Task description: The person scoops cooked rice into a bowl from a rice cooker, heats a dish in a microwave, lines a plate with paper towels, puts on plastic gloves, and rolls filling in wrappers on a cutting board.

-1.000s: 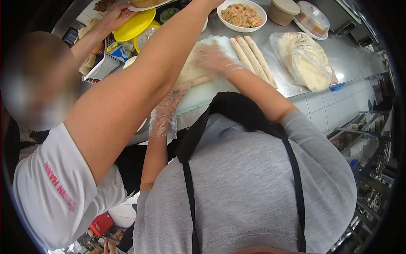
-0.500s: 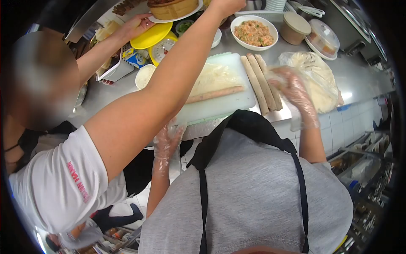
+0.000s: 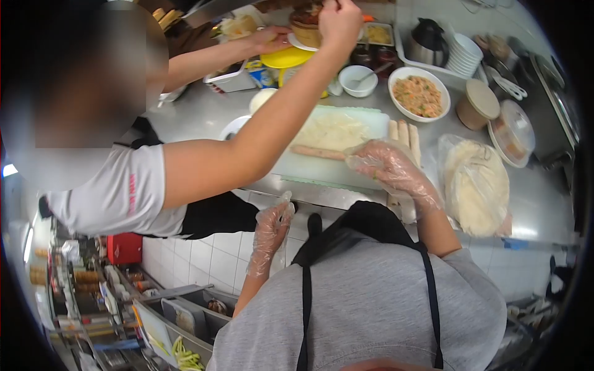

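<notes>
My right hand [image 3: 391, 166], in a clear plastic glove, has its fingers bunched over the right end of a long pale filled roll [image 3: 315, 152]. Whether they grip it is hidden. The roll lies on a thin whitish wrapper sheet [image 3: 337, 130], on a pale green cutting board [image 3: 294, 170]. Partly behind the right hand lie three finished rolls [image 3: 403, 133] side by side. My left hand [image 3: 272, 226], gloved too, hangs in front of the counter edge with thumb and fingers apart and nothing in it.
A co-worker's arm [image 3: 272, 136] reaches across the board's left side towards a bamboo steamer [image 3: 305, 28]. Behind the board stand a bowl of orange filling [image 3: 419, 94] and a small white bowl [image 3: 357, 81]. To the right lie bagged wrapper sheets [image 3: 473, 185] and a lidded container [image 3: 478, 104].
My right hand has moved left from above the finished rolls to the right end of the roll on the board. My head view has shifted. The co-worker still reaches over the board.
</notes>
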